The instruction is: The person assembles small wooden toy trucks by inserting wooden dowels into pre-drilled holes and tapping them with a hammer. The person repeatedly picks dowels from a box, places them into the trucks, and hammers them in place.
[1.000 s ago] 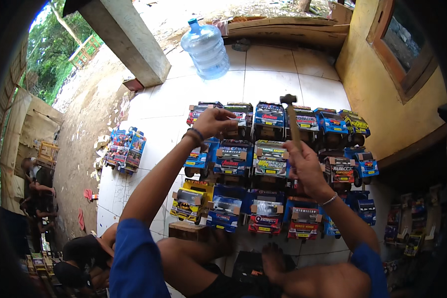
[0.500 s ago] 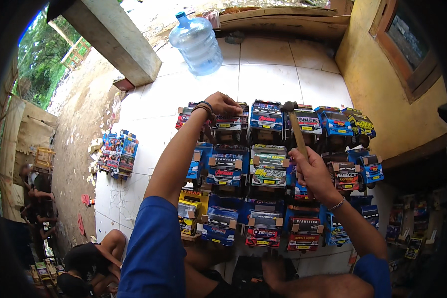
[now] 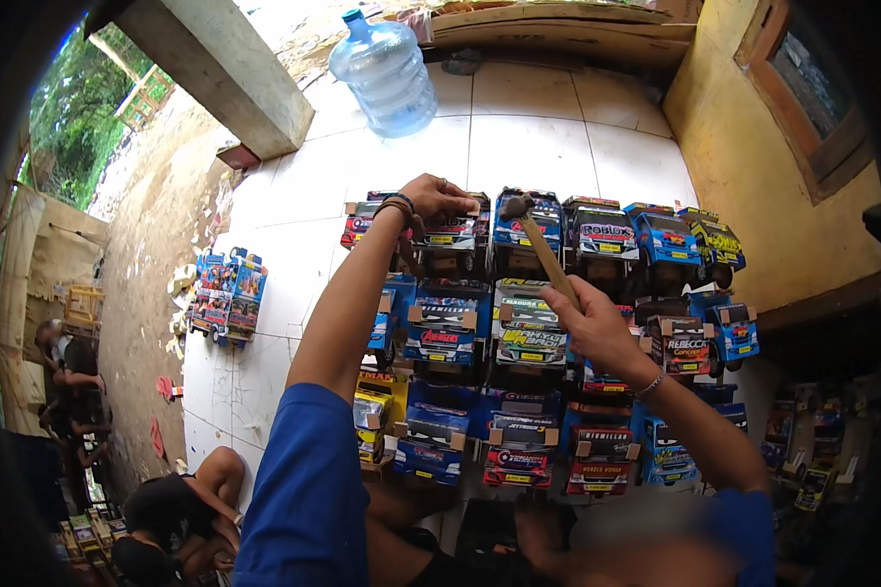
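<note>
One hammer [image 3: 545,251] gripped in right hand [image 3: 600,328] — left hand [image 3: 435,198] part-covers toy truck [image 3: 449,239] — its hold unclear

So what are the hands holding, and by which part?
The right hand grips a hammer by its wooden handle. The left hand is at a toy truck; whether it holds anything cannot be told.
</note>
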`<action>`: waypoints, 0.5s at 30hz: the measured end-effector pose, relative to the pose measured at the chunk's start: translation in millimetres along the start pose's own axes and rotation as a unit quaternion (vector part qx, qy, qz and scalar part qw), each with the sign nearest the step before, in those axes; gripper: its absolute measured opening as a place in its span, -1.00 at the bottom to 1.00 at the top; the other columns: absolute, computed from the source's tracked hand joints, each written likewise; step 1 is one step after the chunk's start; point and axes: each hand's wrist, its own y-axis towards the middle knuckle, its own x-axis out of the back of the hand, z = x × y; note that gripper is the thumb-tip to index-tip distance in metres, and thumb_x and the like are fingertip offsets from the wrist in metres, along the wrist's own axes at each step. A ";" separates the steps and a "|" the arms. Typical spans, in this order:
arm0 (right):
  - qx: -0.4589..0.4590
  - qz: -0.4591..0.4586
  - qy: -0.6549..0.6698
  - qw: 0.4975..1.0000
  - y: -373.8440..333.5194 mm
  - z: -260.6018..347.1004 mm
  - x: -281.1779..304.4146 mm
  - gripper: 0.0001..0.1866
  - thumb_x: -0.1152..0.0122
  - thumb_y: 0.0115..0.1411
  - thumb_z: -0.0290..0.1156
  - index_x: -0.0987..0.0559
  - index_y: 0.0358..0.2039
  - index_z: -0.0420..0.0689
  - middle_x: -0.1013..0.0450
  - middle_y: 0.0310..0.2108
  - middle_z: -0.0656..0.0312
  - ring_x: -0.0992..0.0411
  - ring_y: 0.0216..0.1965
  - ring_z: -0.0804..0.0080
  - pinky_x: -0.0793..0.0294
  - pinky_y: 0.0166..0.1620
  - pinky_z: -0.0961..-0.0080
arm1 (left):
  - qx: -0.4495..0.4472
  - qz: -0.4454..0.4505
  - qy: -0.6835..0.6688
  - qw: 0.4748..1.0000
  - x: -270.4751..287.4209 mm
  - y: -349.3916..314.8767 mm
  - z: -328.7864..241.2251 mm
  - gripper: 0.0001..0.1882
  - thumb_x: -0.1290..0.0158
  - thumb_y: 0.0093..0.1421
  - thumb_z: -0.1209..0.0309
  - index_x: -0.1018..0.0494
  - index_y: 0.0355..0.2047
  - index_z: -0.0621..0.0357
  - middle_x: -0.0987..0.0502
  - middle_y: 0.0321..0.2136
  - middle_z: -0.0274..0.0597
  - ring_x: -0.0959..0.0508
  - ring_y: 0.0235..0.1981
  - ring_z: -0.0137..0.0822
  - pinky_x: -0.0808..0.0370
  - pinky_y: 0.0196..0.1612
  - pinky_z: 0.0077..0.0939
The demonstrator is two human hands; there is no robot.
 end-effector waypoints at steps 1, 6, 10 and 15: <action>0.037 -0.014 -0.057 0.998 3.9 -1.3 0.3 -0.60 -0.06 0.42 -0.05 -0.47 -0.14 -0.19 -0.25 -0.59 0.41 -0.25 -0.59 0.68 -0.26 -0.53 0.54 | 0.001 -0.005 0.003 1.000 -0.6 0.5 0.7 -0.62 -0.34 0.12 0.06 -0.69 -0.12 -0.04 -0.70 -0.25 -0.30 -0.61 -0.24 -0.46 -0.54 -0.12 -0.53; 0.109 -0.072 -0.194 0.972 21.4 -6.3 -1.8 -0.59 -0.05 0.39 -0.11 -0.41 -0.03 -0.23 -0.41 -0.59 0.11 -0.38 -0.61 0.31 -0.33 -0.44 0.23 | -0.020 0.004 -0.023 1.000 -4.9 0.5 1.1 -0.61 -0.35 0.12 0.09 -0.68 -0.10 -0.02 -0.70 -0.21 -0.27 -0.62 -0.21 -0.44 -0.54 -0.06 -0.51; 0.105 -0.059 -0.209 0.970 32.9 -0.7 0.8 -0.61 -0.01 0.39 -0.22 -0.35 0.10 -0.20 -0.44 -0.56 -0.01 -0.42 -0.57 0.17 -0.34 -0.41 0.20 | -0.020 -0.019 0.008 1.000 -6.2 4.0 3.0 -0.63 -0.33 0.16 0.18 -0.66 -0.09 0.08 -0.69 -0.22 -0.25 -0.62 -0.21 -0.43 -0.54 -0.04 -0.52; 0.106 -0.005 -0.273 0.956 50.6 6.9 5.9 -0.56 0.04 0.40 -0.30 -0.27 0.23 -0.16 -0.50 -0.48 -0.12 -0.49 -0.47 -0.09 -0.40 -0.35 0.02 | -0.030 -0.003 -0.053 0.998 -5.4 13.4 15.2 -0.72 -0.29 0.19 0.32 -0.66 -0.11 0.14 -0.69 -0.26 -0.26 -0.61 -0.25 -0.45 -0.54 -0.09 -0.57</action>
